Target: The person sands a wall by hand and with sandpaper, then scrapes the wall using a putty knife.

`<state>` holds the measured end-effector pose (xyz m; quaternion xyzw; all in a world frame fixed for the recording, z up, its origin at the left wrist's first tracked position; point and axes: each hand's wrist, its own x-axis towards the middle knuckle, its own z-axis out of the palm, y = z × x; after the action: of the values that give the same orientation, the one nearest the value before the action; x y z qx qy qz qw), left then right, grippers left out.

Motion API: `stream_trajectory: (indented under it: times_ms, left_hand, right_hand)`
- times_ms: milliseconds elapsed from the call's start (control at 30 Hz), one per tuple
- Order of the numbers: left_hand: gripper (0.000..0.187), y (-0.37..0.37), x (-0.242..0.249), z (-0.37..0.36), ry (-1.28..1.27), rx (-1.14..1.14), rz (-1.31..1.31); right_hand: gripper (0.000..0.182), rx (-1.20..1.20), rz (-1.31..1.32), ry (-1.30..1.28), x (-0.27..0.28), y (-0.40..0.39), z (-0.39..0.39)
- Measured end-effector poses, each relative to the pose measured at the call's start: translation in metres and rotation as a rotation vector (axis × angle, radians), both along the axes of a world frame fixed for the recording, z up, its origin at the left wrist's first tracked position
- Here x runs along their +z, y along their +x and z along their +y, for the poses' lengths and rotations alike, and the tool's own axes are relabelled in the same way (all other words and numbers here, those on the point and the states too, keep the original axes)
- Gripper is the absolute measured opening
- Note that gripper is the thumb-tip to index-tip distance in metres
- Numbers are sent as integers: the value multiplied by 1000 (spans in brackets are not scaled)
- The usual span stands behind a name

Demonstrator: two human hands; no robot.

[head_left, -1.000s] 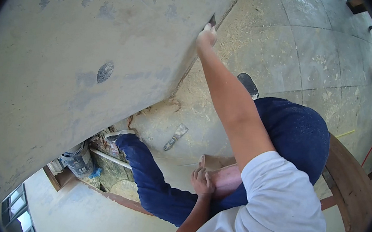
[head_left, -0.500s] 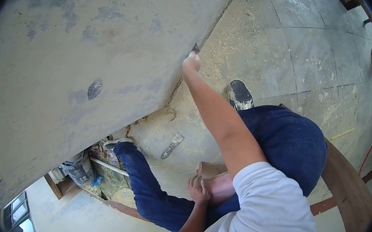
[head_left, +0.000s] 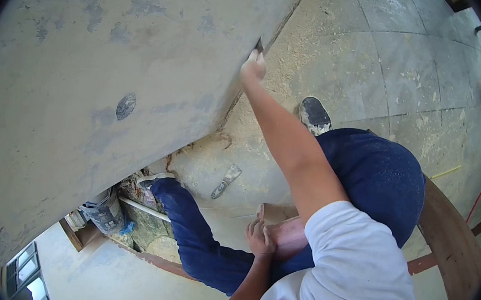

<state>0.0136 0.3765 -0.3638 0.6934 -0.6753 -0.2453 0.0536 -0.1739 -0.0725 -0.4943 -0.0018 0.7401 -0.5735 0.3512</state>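
My right hand [head_left: 253, 66] reaches out to the base of the wall [head_left: 164, 42], closed around a small scraper [head_left: 260, 45]. Its dark blade touches the wall just above the floor joint, and the grip is hidden in my fingers. My left hand [head_left: 260, 237] is near my lap, its fingers curled against a pinkish-brown board [head_left: 287, 237] whose full shape my leg and sleeve hide. A putty knife [head_left: 226, 181] with a smeared blade lies on the floor between my feet.
Crumbs of plaster lie along the wall's foot. A stained bucket [head_left: 106, 212] stands at lower left, near a white pipe [head_left: 145, 208]. A curved wooden piece [head_left: 453, 248] is at my right side. A yellow stick [head_left: 446, 171] and a red cord [head_left: 480, 196] lie farther right.
My right hand has moved slightly up along the wall's base with the scraper, showing more of its blade. My left hand stays at the board. The view has shifted a little.
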Motion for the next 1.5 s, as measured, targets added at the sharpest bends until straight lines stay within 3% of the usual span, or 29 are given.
stream_trajectory:
  times_ms: [33,133,167,200,267,300,467,533,567,600,733,800,833,933,967,1067,1100,1167,1200,1267,1300,1400,1433,1500]
  left_hand:
    - [32,1,-1,-1,13,14,32]
    - [34,-1,0,-1,23,26,35]
    - [33,-1,1,-1,27,23,40]
    - [33,0,4,1,40,25,26]
    - [33,-1,2,-1,24,4,-21]
    - [33,-5,7,-5,34,3,-13]
    - [33,0,2,-3,71,-1,-2]
    - [33,2,-2,1,15,-36,-39]
    - [33,-2,1,-1,19,-1,-18]
    - [33,-4,5,1,19,1,-9]
    - [34,-4,-2,-3,35,-19,24]
    - [34,-2,3,-1,28,4,-5]
    - [34,-1,2,-1,13,-12,-12]
    - [42,-6,6,-5,32,-11,-11]
    - [42,-7,6,-6,28,-9,2]
    - [43,-3,3,-4,33,18,28]
    - [44,1,-3,1,20,22,9]
    - [46,0,4,-1,24,25,-23]
    - [47,-6,5,-4,20,26,-38]
    - [47,-11,4,-6,11,19,-16]
    - [46,-14,1,-8,19,17,2]
    - [44,-2,5,-5,64,-3,-10]
    - [44,-4,4,-8,54,11,-19]
    - [34,-3,3,-1,45,36,-7]
  right_hand:
    - [47,125,-93,62,17,11,23]
    - [48,118,-143,162,17,8,17]
    - [48,-42,-350,164,17,-9,0]
    - [48,-42,-363,177,7,-13,-15]
    - [47,-323,-208,44,2,-21,-45]
    - [46,-113,-110,-34,15,-17,-18]
    - [48,186,-279,130,7,0,15]
    - [46,-563,-934,98,24,-31,-35]
    - [48,-329,-174,95,-32,-13,-55]
    - [48,-328,-165,95,-27,-17,-53]
    - [43,-341,-504,174,40,-37,-36]
    - [42,-341,-703,247,48,-27,-17]
    - [42,-336,-712,266,42,-19,-6]
    - [46,29,-106,-33,19,-21,1]
    - [46,25,-97,-47,12,-22,-5]
    - [50,29,-347,220,-17,-11,-2]
    - [49,-544,-853,38,49,-42,-18]
    - [48,-409,-411,-166,24,-62,-60]
    - [48,-399,-406,-163,27,-57,-49]
    - [49,-32,-38,-223,44,-46,-13]
    - [49,-33,-26,-236,41,-40,-9]
    - [49,86,-96,191,-5,16,10]
    - [46,-19,-262,219,1,0,-8]
    - [45,-98,-261,123,13,-55,-37]
